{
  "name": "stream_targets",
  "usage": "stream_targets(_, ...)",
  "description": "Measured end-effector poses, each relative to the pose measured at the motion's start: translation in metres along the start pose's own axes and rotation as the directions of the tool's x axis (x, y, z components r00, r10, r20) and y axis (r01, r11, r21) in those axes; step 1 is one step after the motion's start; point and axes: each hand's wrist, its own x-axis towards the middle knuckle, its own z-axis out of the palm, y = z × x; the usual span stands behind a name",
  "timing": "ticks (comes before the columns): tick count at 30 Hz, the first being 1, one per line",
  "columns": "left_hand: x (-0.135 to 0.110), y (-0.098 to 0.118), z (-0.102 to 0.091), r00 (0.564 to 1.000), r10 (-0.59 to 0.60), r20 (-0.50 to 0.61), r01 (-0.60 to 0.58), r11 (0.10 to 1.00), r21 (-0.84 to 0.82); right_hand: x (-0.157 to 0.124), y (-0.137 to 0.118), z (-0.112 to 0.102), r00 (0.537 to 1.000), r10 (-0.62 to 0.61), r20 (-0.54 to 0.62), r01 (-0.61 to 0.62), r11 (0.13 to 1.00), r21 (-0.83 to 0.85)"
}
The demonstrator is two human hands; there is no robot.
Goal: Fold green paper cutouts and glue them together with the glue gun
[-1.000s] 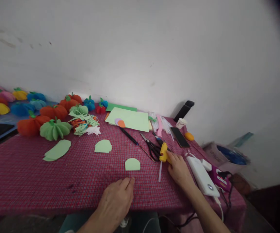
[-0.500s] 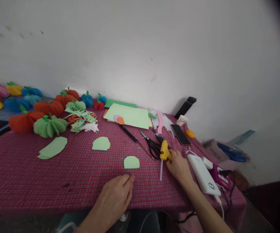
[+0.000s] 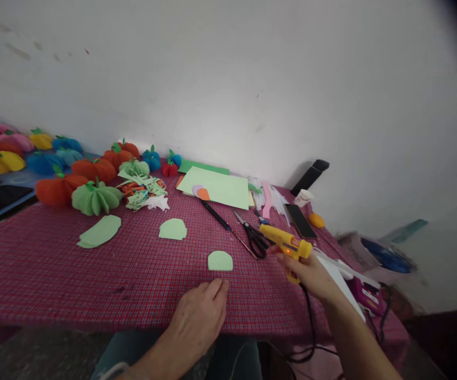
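Note:
My right hand (image 3: 311, 274) grips a yellow hot glue gun (image 3: 286, 240), lifted above the table, its nozzle pointing left and a small orange light glowing on its side. A glue stick juts out of its back towards the right. My left hand (image 3: 202, 314) rests at the front of the table, fingers curled together with nothing visible in them. Just beyond its fingertips lies a light green paper cutout (image 3: 220, 261). Another green cutout (image 3: 173, 229) and a longer green paper piece (image 3: 101, 232) lie farther left.
Black-handled scissors (image 3: 257, 240), a pencil (image 3: 244, 244) and green paper sheets (image 3: 216, 186) lie ahead. Paper pumpkins (image 3: 96, 198) and paper scraps (image 3: 143, 192) stand left. At right are a phone (image 3: 300, 220), a paper cup (image 3: 303, 198) and a white power bank (image 3: 341, 279). The gun's black cord (image 3: 311, 322) hangs down.
My right hand has picked the glue gun up off the table and turned it, so its nozzle points left. My left hand stays almost in place by the cutout.

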Motion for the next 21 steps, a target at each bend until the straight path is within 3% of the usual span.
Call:
stream_targets(4,0.006,0.001,0.006,1.000,-0.001,0.009,0.001,0.998,0.064,0.009,-0.010,0.020,0.964,-0.001,0.266,-0.064,0.970,0.236)
stream_targets(7,0.008,0.001,0.008,0.999,-0.014,0.029,0.011,0.996,0.086,0.017,-0.013,0.030,0.922,-0.014,0.387,-0.104,0.953,0.283)
stream_targets(18,0.005,0.001,0.011,0.999,-0.009,0.050,0.006,0.998,0.056,0.038,-0.022,0.030,0.773,0.139,0.619,-0.216,0.975,0.051)
stream_targets(21,0.005,0.002,0.012,0.998,-0.023,0.058,0.020,0.998,0.055,0.042,-0.020,0.030,0.754,0.167,0.636,-0.220,0.976,0.005)
